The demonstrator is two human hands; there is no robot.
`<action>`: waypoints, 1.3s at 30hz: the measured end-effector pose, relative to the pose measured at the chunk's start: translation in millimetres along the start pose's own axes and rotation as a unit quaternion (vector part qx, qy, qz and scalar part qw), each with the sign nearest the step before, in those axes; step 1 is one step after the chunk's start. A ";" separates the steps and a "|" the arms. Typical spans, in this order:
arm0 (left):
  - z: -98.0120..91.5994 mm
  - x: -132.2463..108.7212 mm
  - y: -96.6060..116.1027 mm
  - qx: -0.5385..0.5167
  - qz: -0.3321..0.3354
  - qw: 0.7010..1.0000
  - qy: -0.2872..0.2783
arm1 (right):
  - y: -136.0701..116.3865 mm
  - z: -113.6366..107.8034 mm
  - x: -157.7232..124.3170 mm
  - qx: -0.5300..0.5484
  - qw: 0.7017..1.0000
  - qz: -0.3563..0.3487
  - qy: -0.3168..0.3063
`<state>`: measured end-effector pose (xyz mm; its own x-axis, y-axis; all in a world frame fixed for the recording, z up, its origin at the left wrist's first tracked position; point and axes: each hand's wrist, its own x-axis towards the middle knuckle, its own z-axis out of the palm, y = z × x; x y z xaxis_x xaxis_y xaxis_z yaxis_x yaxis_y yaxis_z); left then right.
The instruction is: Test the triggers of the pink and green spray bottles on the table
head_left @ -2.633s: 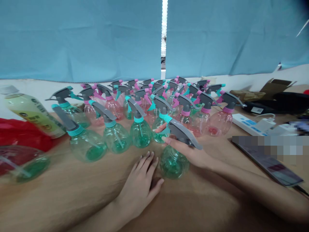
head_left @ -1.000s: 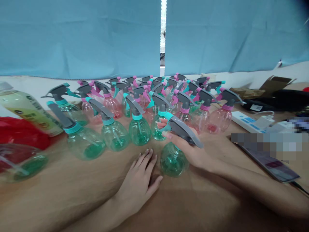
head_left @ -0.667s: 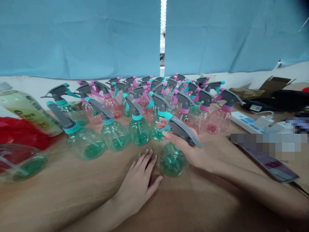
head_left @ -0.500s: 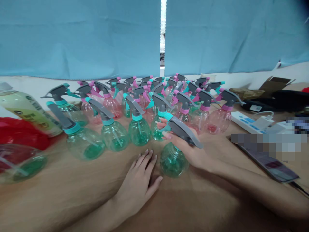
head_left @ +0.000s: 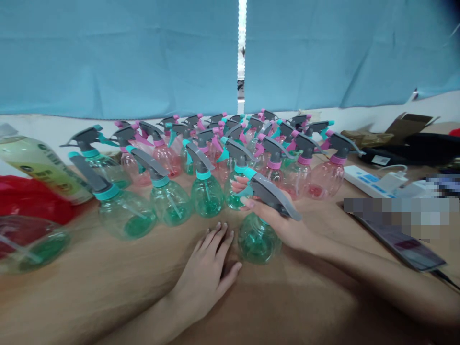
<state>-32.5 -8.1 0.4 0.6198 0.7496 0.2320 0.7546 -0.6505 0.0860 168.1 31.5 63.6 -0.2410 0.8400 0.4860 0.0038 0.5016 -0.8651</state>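
My right hand [head_left: 278, 218] is wrapped around the neck of a green spray bottle [head_left: 259, 242] that stands upright on the table. Its grey trigger head [head_left: 271, 191] with a turquoise nozzle points to the upper left, and part of the neck is hidden by my fingers. Flat on the wood to the left of that bottle lies my left hand [head_left: 206, 273], fingers stretched forward and holding nothing. Just beyond my left fingertips stand another green spray bottle [head_left: 207, 196] and a similar one [head_left: 170, 206] to its left.
Several pink and green spray bottles crowd the table's back. At the left are a big printed bottle [head_left: 46, 163], a red plastic bag [head_left: 36, 196] and a nearer green bottle [head_left: 46, 247]. A phone [head_left: 402, 239] and a white power strip [head_left: 366, 181] lie at right.
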 end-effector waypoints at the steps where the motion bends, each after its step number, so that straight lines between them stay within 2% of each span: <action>1: 0.1 -0.1 -0.1 -0.001 0.001 1.000 0.000 | 0.2 -0.3 0.0 -0.003 1.000 0.002 -0.001; 6: 1.5 -0.1 -0.2 0.002 -0.003 1.000 -0.001 | 2.0 -1.2 0.2 -0.034 0.999 0.016 0.001; 14: -1.1 0.3 1.1 0.013 -0.001 1.000 -0.011 | 2.8 -1.7 -0.8 -0.011 1.000 0.014 0.001; 19: -1.1 -0.1 1.3 0.014 -0.002 1.000 -0.015 | 0.9 -3.2 0.4 -0.009 1.000 0.010 -0.021; 24: 1.4 -0.2 0.4 0.014 -0.001 1.000 -0.008 | -2.0 -4.8 1.0 -0.062 0.998 0.013 -0.024; 33: 2.7 -0.9 -0.4 0.014 0.002 1.000 -0.002 | -8.8 -5.9 0.2 -0.113 0.993 0.019 0.012; 39: 2.5 -0.5 -0.7 0.017 0.003 1.000 -0.005 | -12.3 -7.1 0.6 -0.127 0.992 0.023 0.005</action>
<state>-32.8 -7.7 -2.2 0.6261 0.7471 0.2235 0.7576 -0.6506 0.0524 174.9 27.3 75.5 -0.2260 0.8647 0.4485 0.2592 0.4972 -0.8280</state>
